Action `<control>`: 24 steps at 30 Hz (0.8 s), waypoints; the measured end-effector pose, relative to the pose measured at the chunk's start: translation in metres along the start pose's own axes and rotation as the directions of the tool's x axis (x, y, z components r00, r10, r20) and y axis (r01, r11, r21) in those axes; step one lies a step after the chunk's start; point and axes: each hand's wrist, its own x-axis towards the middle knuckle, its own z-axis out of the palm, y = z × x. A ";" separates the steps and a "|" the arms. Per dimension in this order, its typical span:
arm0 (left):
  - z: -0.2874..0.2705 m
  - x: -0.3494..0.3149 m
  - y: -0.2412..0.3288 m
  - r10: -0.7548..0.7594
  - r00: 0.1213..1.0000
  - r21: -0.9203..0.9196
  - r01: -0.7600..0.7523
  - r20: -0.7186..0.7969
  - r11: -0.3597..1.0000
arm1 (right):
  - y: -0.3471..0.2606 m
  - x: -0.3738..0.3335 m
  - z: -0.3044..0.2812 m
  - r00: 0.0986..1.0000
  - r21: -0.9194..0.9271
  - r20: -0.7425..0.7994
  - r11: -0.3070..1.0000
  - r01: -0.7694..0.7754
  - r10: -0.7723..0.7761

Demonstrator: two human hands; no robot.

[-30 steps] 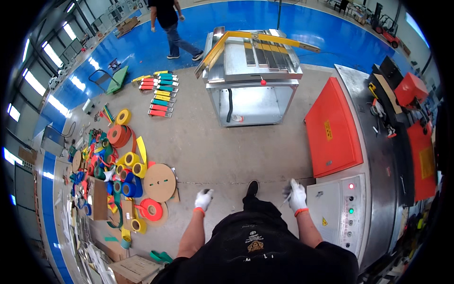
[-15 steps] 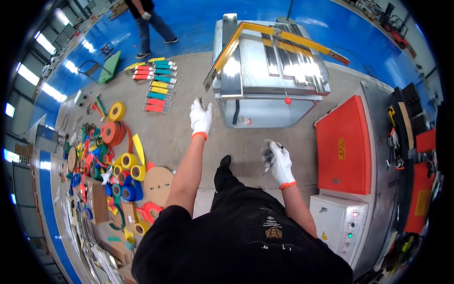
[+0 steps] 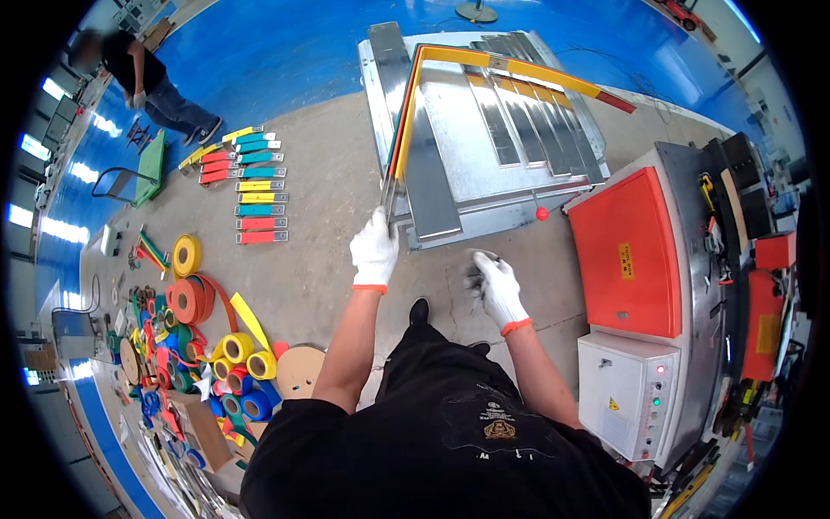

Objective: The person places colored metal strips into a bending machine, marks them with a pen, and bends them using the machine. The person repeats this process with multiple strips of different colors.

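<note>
My left hand (image 3: 375,251), in a white glove with an orange cuff, is closed at the near metal end of a long layered strap (image 3: 407,130) in yellow, red and green. The strap bends over the metal-topped table (image 3: 467,182) and runs on to the right across its far part. My right hand (image 3: 498,290), gloved the same way with dark-stained fingertips, is closed in front of the table's near edge. A thin dark pen-like thing shows at its fingers; its exact kind is unclear. Flat metal bars (image 3: 432,186) lie on the table.
Short coloured straps with metal ends (image 3: 261,197) lie in rows on the floor at left. Nearer are tape rolls (image 3: 186,256) and a cardboard box (image 3: 201,424). A red-knobbed lever (image 3: 542,214) juts from the table. A red cabinet (image 3: 627,251) and a control box (image 3: 627,389) stand right. A person (image 3: 156,86) is far left.
I have come closer to the table. My left hand has gone from open and empty to closed at the strap's end. The other person has moved left.
</note>
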 end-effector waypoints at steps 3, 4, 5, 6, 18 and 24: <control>-0.002 -0.003 -0.005 0.127 0.989 -0.160 -0.137 -0.069 0.978 | -0.005 0.022 0.036 0.989 -0.149 0.143 0.989 -0.014 0.035; -0.007 -0.008 0.000 0.150 0.986 -0.202 -0.163 -0.078 0.966 | -0.008 0.024 0.047 0.987 -0.193 0.160 0.981 -0.002 0.033; -0.011 -0.013 0.005 0.169 0.981 -0.243 -0.187 -0.091 0.952 | -0.011 0.024 0.058 0.983 -0.240 0.180 0.971 0.013 0.031; -0.012 -0.020 0.010 0.229 0.971 -0.269 -0.238 -0.066 0.933 | -0.012 0.026 0.068 0.983 -0.302 0.182 0.951 0.071 -0.015; -0.059 -0.043 0.048 0.441 0.898 -0.816 -0.261 -0.009 0.515 | 0.001 0.025 0.046 0.981 -0.386 0.193 0.921 0.051 0.027; 0.013 0.092 0.111 0.125 0.634 -0.645 0.757 0.763 0.101 | -0.061 -0.100 -0.009 0.984 -0.546 0.050 0.829 -0.117 0.171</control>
